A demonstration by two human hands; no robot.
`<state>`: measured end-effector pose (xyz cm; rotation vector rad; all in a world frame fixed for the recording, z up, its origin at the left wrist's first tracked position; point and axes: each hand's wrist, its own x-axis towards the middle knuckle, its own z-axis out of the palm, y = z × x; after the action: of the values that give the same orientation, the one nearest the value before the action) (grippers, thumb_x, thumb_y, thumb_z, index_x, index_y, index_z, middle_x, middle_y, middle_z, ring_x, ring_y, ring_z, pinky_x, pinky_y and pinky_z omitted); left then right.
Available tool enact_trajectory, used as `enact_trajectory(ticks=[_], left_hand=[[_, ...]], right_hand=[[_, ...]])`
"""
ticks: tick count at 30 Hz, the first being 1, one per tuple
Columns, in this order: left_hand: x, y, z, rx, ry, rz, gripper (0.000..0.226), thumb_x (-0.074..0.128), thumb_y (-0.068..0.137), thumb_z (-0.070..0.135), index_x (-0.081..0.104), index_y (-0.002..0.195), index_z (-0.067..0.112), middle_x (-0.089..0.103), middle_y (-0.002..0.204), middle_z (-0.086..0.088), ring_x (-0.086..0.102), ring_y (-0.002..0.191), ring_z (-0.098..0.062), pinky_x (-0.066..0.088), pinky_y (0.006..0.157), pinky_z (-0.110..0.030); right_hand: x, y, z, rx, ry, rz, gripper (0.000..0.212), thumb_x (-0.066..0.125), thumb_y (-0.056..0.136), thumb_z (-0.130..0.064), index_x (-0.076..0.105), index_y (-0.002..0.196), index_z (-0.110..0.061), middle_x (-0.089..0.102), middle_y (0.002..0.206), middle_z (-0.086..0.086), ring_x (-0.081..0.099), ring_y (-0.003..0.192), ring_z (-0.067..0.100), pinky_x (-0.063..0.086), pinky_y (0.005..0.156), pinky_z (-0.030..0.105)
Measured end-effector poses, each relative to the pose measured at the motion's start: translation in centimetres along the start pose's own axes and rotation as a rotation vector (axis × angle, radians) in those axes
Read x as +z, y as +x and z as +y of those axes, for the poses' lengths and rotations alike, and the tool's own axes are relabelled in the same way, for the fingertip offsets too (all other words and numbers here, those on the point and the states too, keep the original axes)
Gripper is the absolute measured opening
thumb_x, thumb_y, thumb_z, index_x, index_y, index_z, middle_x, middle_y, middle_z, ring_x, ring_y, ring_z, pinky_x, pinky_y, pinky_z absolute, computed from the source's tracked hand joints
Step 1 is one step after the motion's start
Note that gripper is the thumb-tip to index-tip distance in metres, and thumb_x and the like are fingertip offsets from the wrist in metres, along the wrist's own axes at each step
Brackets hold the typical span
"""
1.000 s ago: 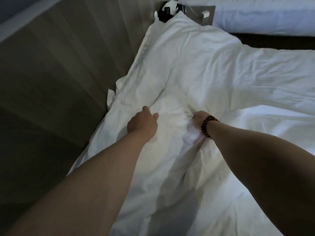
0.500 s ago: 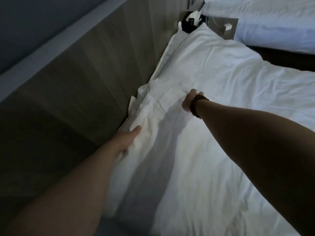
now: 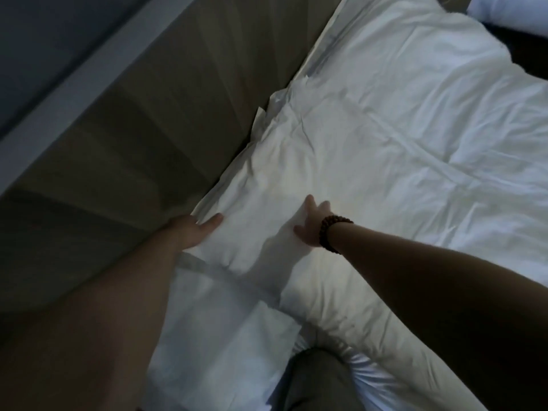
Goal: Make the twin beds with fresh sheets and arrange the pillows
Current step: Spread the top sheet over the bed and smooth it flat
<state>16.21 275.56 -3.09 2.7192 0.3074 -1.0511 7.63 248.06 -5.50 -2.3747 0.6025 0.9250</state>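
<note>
Since half a second ago, the fold of the duvet that was clenched in the right hand has been let go. That hand is now laid flat on the cloth, fingers spread and straight, with nothing grasped. The left hand has been kept at the duvet's left edge, though nearer the foot than before. One digit is stretched out on top of the cloth and the rest are hidden past the edge, so it cannot be told whether the edge is gripped or only pressed. The duvet is spread, white and creased, over the bed, and its left edge is pushed up against a wooden panel. Below the left forearm a flatter white cloth is seen under the duvet's near edge; whether it is a sheet or a pillow cannot be made out. A dark beaded bracelet is worn on the right wrist. Grey fabric is seen at the bottom edge, just beside the bed's bunched corner. A pale ledge runs above the panel. Part of the other bed is shown at top right, set apart by a dark gap.
</note>
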Motion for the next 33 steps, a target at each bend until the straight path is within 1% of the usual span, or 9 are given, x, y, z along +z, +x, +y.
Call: enact_trajectory(ticks=[4, 6, 9, 11, 14, 20, 26, 30, 33], left_hand=[[1.3, 0.2, -2.1, -0.108, -0.054, 0.13, 0.136, 0.034, 0.06, 0.104, 0.041, 0.15, 0.002, 0.04, 0.156, -0.017, 0.043, 0.14, -0.035, 0.035, 0.116, -0.039], [2.3, 0.4, -3.4, -0.212, -0.347, 0.116, 0.139, 0.048, 0.047, 0.104, 0.047, 0.146, 0.007, 0.05, 0.149, -0.013, 0.054, 0.129, -0.032, 0.044, 0.109, -0.041], [4.0, -0.9, -3.4, -0.226, -1.019, 0.06, 0.069, 0.08, 0.071, 0.065, 0.063, 0.118, 0.018, 0.068, 0.121, -0.004, 0.068, 0.1, -0.024, 0.058, 0.088, -0.043], [4.4, -1.2, -2.5, -0.178, -1.043, 0.226, 0.057, 0.086, 0.069, 0.058, 0.064, 0.105, 0.019, 0.07, 0.112, 0.0, 0.069, 0.099, -0.023, 0.059, 0.088, -0.045], [1.9, -1.5, -1.4, -0.062, -0.884, 0.49, 0.072, 0.085, 0.069, 0.057, 0.068, 0.119, 0.008, 0.068, 0.118, 0.0, 0.063, 0.104, -0.018, 0.051, 0.092, -0.03], [-2.3, -0.7, -3.1, -0.035, -0.681, 0.648, 0.08, 0.076, 0.063, 0.071, 0.072, 0.109, 0.006, 0.073, 0.107, -0.013, 0.069, 0.099, -0.031, 0.057, 0.091, -0.043], [-0.2, 0.4, -4.2, -0.09, -0.711, 0.559, 0.084, 0.075, 0.07, 0.071, 0.069, 0.115, 0.001, 0.071, 0.116, -0.016, 0.067, 0.108, -0.032, 0.054, 0.096, -0.042], [3.8, 1.5, -6.1, -0.242, -1.141, 0.429, 0.101, 0.074, 0.046, 0.087, 0.066, 0.114, 0.014, 0.071, 0.114, -0.001, 0.07, 0.104, -0.023, 0.059, 0.085, -0.038], [7.6, -2.4, -3.9, -0.352, -1.341, 0.226, 0.083, 0.058, 0.066, 0.088, 0.063, 0.107, 0.016, 0.07, 0.101, -0.004, 0.07, 0.091, -0.028, 0.06, 0.082, -0.041]], right_hand=[[5.9, -3.5, -0.3, -0.051, -0.033, 0.042, 0.089, 0.06, 0.088, -0.05, 0.006, 0.154, -0.023, 0.01, 0.156, 0.015, 0.028, 0.135, 0.042, 0.044, 0.101, 0.058], [7.5, -4.7, -0.3, -0.104, -0.065, 0.087, 0.079, 0.06, 0.088, -0.051, 0.019, 0.147, -0.019, 0.017, 0.152, 0.014, 0.031, 0.132, 0.038, 0.049, 0.095, 0.056], [8.8, -6.3, -0.6, -0.198, -0.187, 0.144, 0.072, 0.054, 0.087, -0.061, 0.034, 0.14, -0.016, 0.035, 0.137, 0.011, 0.041, 0.121, 0.034, 0.053, 0.087, 0.05], [9.4, -7.2, -0.7, -0.274, -0.31, 0.146, 0.08, 0.048, 0.083, -0.074, 0.041, 0.138, -0.016, 0.045, 0.129, 0.009, 0.046, 0.115, 0.032, 0.051, 0.085, 0.05], [10.2, -8.4, -1.6, -0.327, -0.534, 0.044, 0.091, 0.043, 0.079, -0.083, 0.045, 0.138, -0.014, 0.054, 0.127, 0.011, 0.053, 0.111, 0.035, 0.048, 0.088, 0.05], [10.3, -8.3, -5.3, -0.457, -0.582, 0.117, 0.034, 0.041, 0.097, -0.013, 0.064, 0.121, -0.02, 0.067, 0.117, 0.006, 0.063, 0.108, 0.032, 0.052, 0.087, 0.041], [11.5, -7.7, -3.9, -0.512, -0.521, 0.055, 0.038, 0.037, 0.095, -0.011, 0.064, 0.12, -0.024, 0.066, 0.119, 0.004, 0.061, 0.112, 0.029, 0.045, 0.09, 0.039], [12.8, -7.3, -3.8, -0.478, -0.52, 0.048, 0.039, 0.035, 0.097, -0.012, 0.061, 0.124, -0.021, 0.063, 0.125, 0.005, 0.055, 0.117, 0.028, 0.043, 0.094, 0.042], [13.1, -7.4, -3.6, -0.464, -0.51, 0.066, 0.038, 0.035, 0.097, -0.011, 0.061, 0.123, -0.021, 0.061, 0.125, 0.006, 0.054, 0.117, 0.029, 0.043, 0.093, 0.042]])
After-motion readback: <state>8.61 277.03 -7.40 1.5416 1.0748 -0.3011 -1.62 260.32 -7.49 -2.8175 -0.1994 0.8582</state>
